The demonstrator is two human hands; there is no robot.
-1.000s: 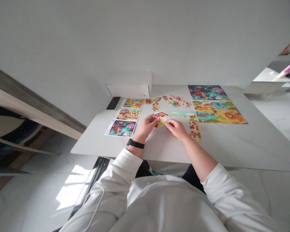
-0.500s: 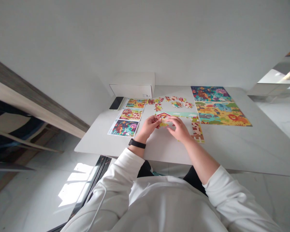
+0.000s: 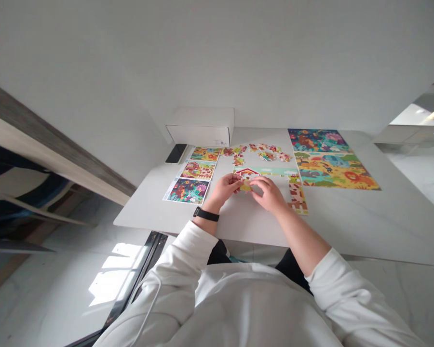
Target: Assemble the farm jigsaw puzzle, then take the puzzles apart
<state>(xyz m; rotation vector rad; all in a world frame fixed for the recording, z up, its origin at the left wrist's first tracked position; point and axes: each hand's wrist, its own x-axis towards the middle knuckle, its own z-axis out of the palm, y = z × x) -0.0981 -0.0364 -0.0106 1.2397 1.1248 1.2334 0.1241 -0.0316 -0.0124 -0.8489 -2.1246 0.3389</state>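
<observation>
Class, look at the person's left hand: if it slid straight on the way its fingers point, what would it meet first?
Most likely the yellow puzzle piece at its fingertips, then the right hand, which closes in from the opposite side; depth is hard to judge.

One camera sits on my head, looking forward and steeply down over my chest at the table (image 3: pixel 347 226), close, wall behind it.

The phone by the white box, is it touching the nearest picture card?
Apart. In the head view a strip of bare table separates the phone from the top picture card.
</observation>
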